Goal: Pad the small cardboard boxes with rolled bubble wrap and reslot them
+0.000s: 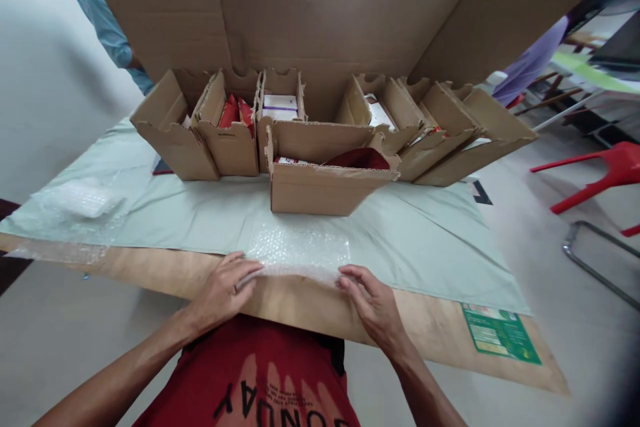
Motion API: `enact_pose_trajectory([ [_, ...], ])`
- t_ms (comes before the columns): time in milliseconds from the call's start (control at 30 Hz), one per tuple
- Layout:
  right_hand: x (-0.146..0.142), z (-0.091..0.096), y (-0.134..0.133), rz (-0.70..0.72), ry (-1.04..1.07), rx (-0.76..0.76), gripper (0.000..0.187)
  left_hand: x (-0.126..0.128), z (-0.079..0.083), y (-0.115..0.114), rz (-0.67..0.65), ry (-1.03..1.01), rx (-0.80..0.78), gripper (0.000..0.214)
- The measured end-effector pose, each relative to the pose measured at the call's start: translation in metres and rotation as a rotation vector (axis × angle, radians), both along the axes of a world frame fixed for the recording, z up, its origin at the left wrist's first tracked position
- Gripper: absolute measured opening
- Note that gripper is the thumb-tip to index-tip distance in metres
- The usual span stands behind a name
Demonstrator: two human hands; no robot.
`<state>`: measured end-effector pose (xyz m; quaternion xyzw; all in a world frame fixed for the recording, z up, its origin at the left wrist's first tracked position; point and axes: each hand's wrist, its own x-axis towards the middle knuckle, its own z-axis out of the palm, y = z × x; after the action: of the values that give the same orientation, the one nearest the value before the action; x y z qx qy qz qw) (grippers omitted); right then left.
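A sheet of clear bubble wrap (300,243) lies on the pale green cloth at the table's near side. My left hand (227,283) pinches its near left corner between thumb and fingers. At the near right corner, my right hand (370,300) is closed on the same sheet. The edge between the two hands is lifted a little toward me. Just beyond the sheet stands a low cardboard box (313,190) holding dark red and white items, partly hidden by its front wall.
Several upright cardboard bins (235,147) stand in a row before a tall cardboard panel (320,13). More bubble wrap (87,203) lies at the left. A green label (500,333) is on the wooden table edge. A red chair (595,173) stands right; a person's sleeve (100,10) shows behind the panel.
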<state>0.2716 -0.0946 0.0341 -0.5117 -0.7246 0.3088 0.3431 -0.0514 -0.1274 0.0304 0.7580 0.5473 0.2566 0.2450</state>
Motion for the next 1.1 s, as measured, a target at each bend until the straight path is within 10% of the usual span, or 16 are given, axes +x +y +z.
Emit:
enact_pose_trajectory([
  [167,0.011,0.008,0.008,0.051,0.028,-0.199,0.065,0.006,0.002,0.020,0.270,-0.174,-0.119,0.020],
  [600,-0.001,-0.030,0.032,-0.204,-0.568,0.187,0.047,0.014,-0.006,0.036,0.323,0.491,0.024,0.029],
  [900,-0.010,-0.014,0.024,-0.176,-0.077,-0.111,0.023,0.004,-0.004,0.035,0.348,0.154,-0.051,0.010],
  [1100,-0.026,0.005,-0.003,-0.032,0.142,-0.382,0.064,-0.001,0.007,0.074,0.380,0.171,0.195,0.028],
])
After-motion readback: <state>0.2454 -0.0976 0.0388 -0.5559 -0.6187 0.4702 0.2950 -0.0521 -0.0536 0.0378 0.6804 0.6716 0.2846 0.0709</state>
